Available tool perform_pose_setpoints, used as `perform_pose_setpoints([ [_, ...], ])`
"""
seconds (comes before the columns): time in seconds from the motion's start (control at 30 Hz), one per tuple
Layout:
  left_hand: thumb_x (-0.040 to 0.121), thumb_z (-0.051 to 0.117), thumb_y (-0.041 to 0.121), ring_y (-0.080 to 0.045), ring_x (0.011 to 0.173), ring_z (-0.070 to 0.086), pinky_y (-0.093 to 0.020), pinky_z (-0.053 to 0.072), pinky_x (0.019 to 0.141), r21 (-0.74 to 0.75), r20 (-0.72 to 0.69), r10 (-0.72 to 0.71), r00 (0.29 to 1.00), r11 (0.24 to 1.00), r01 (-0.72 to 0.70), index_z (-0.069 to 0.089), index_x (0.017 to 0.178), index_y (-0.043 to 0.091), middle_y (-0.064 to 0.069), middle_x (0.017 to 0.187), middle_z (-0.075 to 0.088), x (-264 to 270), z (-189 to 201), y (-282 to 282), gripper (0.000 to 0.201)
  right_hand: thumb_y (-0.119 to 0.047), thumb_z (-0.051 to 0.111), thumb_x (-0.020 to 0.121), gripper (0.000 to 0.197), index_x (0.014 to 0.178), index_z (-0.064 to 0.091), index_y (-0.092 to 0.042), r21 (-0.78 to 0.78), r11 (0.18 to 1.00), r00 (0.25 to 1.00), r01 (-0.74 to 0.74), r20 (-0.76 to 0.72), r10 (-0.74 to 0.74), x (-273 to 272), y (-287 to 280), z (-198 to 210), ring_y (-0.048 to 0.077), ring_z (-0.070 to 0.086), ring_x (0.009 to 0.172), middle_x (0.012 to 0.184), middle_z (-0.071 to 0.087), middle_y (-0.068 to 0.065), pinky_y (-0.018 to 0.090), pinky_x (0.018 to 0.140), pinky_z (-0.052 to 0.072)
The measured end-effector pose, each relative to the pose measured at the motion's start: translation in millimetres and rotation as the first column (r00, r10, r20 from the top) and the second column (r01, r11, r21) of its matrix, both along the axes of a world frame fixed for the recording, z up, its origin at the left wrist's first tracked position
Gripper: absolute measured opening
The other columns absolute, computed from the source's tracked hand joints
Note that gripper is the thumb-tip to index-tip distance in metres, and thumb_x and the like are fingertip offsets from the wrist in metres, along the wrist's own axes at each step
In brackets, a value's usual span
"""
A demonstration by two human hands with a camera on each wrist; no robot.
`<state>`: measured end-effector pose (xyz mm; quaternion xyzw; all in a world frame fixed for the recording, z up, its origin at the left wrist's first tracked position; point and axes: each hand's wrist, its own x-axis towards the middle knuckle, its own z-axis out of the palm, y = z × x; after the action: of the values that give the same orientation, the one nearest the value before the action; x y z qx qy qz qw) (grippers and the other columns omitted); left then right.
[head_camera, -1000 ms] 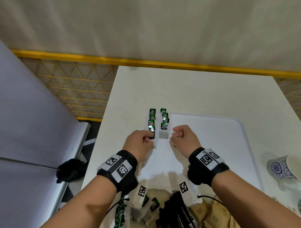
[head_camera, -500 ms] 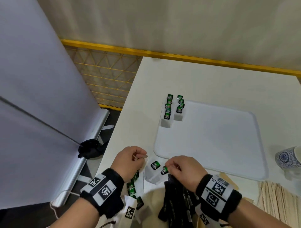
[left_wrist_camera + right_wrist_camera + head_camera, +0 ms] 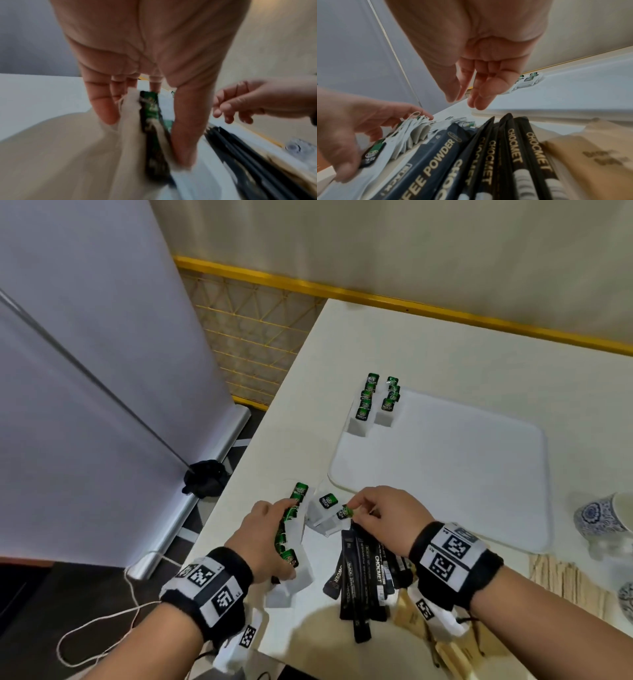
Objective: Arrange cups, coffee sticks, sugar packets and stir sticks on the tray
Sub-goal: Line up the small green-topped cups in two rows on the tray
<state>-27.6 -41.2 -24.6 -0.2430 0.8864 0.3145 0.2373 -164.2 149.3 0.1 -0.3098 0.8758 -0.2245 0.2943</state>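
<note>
The white tray (image 3: pixel 445 474) lies on the table with two short rows of green-tagged tea bags (image 3: pixel 366 402) at its far left corner. In front of the tray, my left hand (image 3: pixel 274 525) grips a bunch of green-tagged tea bags (image 3: pixel 286 529) (image 3: pixel 150 108) between thumb and fingers. My right hand (image 3: pixel 356 508) (image 3: pixel 460 100) hovers with its fingertips at the tag of a loose tea bag (image 3: pixel 327 501); the right wrist view shows nothing between thumb and fingers. Black coffee sticks (image 3: pixel 370 573) (image 3: pixel 513 148) fan out below it, beside brown sugar packets (image 3: pixel 411 614) (image 3: pixel 590 155).
Wooden stir sticks (image 3: pixel 561 577) lie near the front right. A blue-and-white cup (image 3: pixel 599 518) stands right of the tray. A grey banner stand (image 3: pixel 102 371) rises left of the table, with a white cord (image 3: pixel 102 628) on the floor. A yellow mesh fence (image 3: pixel 260 337) lies beyond.
Both hands have drawn back from the tea bags at the tray's far corner to the pile at the table's near edge. My left hand has taken hold of a bunch of tea bags.
</note>
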Motion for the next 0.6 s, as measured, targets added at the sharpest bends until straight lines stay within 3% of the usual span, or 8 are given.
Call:
perform_pose_setpoints([
  [0.1, 0.067, 0.077, 0.015, -0.017, 0.092, 0.055, -0.028, 0.052, 0.078, -0.009, -0.065, 0.060, 0.996, 0.998, -0.061, 0.034, 0.134, 0.035, 0.005, 0.115, 0.038, 7, -3, 10, 0.082, -0.026, 0.054, 0.090, 0.018, 0.103, 0.065, -0.033, -0.004, 1.000, 1.000, -0.001, 0.014, 0.001, 3, 1, -1, 0.006, 0.058, 0.085, 0.094, 0.062, -0.012, 0.024, 0.078, 0.047],
  [0.27, 0.080, 0.071, 0.018, -0.018, 0.096, 0.054, -0.022, 0.033, 0.072, -0.004, -0.178, 0.072, 0.981, 0.997, -0.074, 0.059, 0.113, 0.020, 0.000, 0.106, 0.053, 2, -2, 17, 0.035, -0.026, 0.058, 0.089, 0.015, 0.100, 0.066, -0.033, -0.063, 0.998, 0.999, 0.005, 0.045, -0.003, 10, -3, -4, -0.001, 0.054, 0.072, 0.084, 0.062, -0.012, 0.009, 0.063, 0.038],
  [0.33, 0.080, 0.071, 0.018, -0.014, 0.087, 0.056, -0.018, 0.034, 0.065, 0.027, -0.240, 0.111, 0.964, 0.994, -0.107, 0.065, 0.106, 0.019, 0.004, 0.094, 0.059, -2, 1, 17, 0.027, -0.027, 0.061, 0.088, 0.015, 0.101, 0.066, -0.033, -0.101, 0.994, 0.996, 0.038, 0.089, -0.029, 13, -5, -5, -0.001, 0.055, 0.072, 0.084, 0.062, -0.013, 0.010, 0.065, 0.040],
  [0.43, 0.076, 0.076, 0.013, 0.002, 0.059, 0.050, -0.008, 0.034, 0.054, 0.190, -0.301, 0.249, 0.920, 0.962, -0.198, 0.069, 0.093, 0.020, 0.014, 0.067, 0.057, -9, 8, 17, 0.020, -0.032, 0.070, 0.082, 0.030, 0.111, 0.063, -0.034, -0.161, 0.983, 0.981, 0.092, 0.187, -0.061, 19, -7, -4, -0.002, 0.057, 0.077, 0.093, 0.062, -0.014, 0.014, 0.076, 0.045],
  [0.47, 0.074, 0.078, 0.011, 0.002, 0.061, 0.054, -0.010, 0.040, 0.059, 0.265, -0.300, 0.291, 0.908, 0.940, -0.214, 0.070, 0.090, 0.019, 0.013, 0.068, 0.061, -11, 10, 17, 0.019, -0.034, 0.074, 0.078, 0.039, 0.115, 0.061, -0.035, -0.175, 0.979, 0.974, 0.105, 0.217, -0.066, 20, -8, -3, 0.000, 0.059, 0.081, 0.098, 0.061, -0.014, 0.016, 0.081, 0.046],
  [0.53, 0.073, 0.078, 0.008, -0.011, 0.073, 0.065, -0.024, 0.053, 0.072, 0.411, -0.272, 0.358, 0.893, 0.883, -0.228, 0.072, 0.090, 0.016, 0.003, 0.080, 0.071, -16, 13, 17, 0.020, -0.037, 0.079, 0.072, 0.054, 0.121, 0.056, -0.035, -0.184, 0.975, 0.960, 0.127, 0.269, -0.075, 24, -8, -3, 0.000, 0.059, 0.084, 0.102, 0.058, -0.016, 0.019, 0.086, 0.047],
  [0.6, 0.074, 0.077, 0.004, -0.019, 0.076, 0.068, -0.033, 0.056, 0.074, 0.535, -0.223, 0.414, 0.883, 0.809, -0.244, 0.072, 0.093, 0.013, -0.005, 0.086, 0.074, -20, 15, 17, 0.021, -0.036, 0.082, 0.070, 0.056, 0.119, 0.056, -0.034, -0.196, 0.967, 0.942, 0.165, 0.320, -0.096, 27, -8, -3, -0.002, 0.059, 0.079, 0.099, 0.059, -0.016, 0.019, 0.083, 0.047],
])
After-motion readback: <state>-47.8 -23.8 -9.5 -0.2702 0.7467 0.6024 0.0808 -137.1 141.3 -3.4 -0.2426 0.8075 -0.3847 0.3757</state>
